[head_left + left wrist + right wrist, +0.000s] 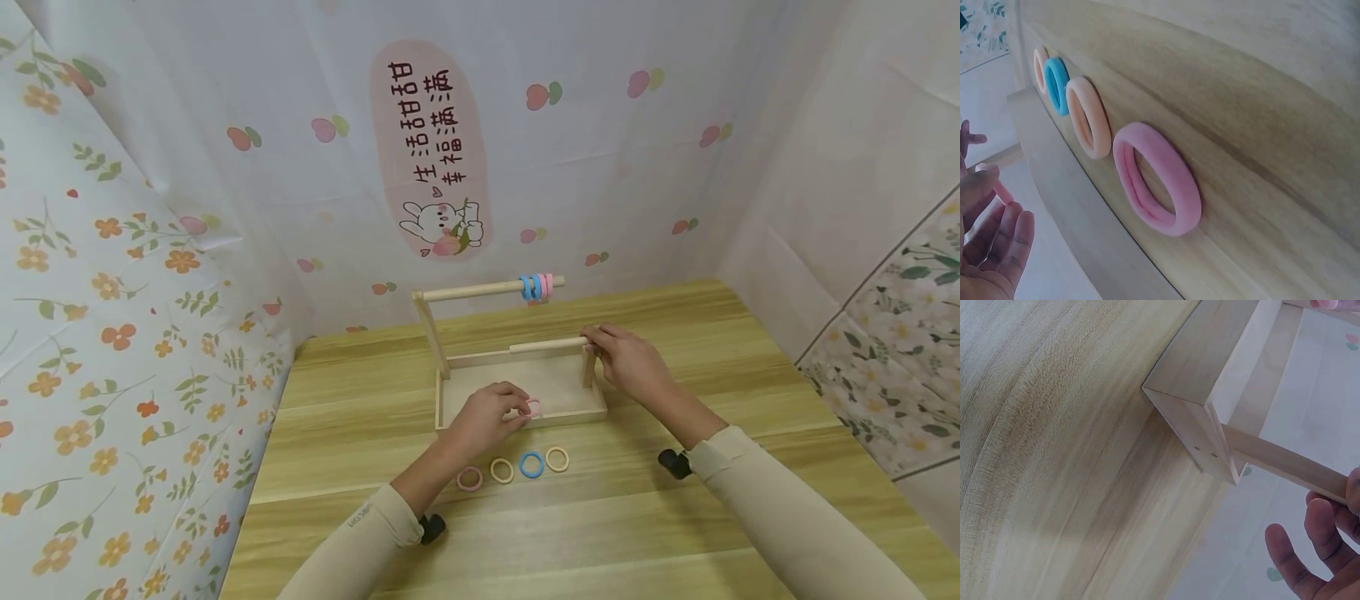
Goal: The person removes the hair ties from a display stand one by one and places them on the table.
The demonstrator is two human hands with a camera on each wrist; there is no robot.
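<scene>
My left hand (486, 417) pinches a pink hair tie (533, 407) between thumb and fingers, over the front rim of a wooden stand (491, 422). In the left wrist view that hair tie (1002, 192) shows partly behind the fingertips. My right hand (630, 362) grips the top of the stand's short right post (588, 367), where the lower bar (547, 344) ends; in the right wrist view the fingers (1320, 525) are around the post's end. Blue hair ties (531, 287) and pink ones (547, 286) hang near the free end of the upper bar (472, 292).
Before the stand lie a pink hair tie (469, 478), a beige one (502, 471), a blue one (532, 465) and another beige one (557, 459) in a row on the wooden table (570, 542). Patterned cloth (585, 167) hangs behind and at both sides.
</scene>
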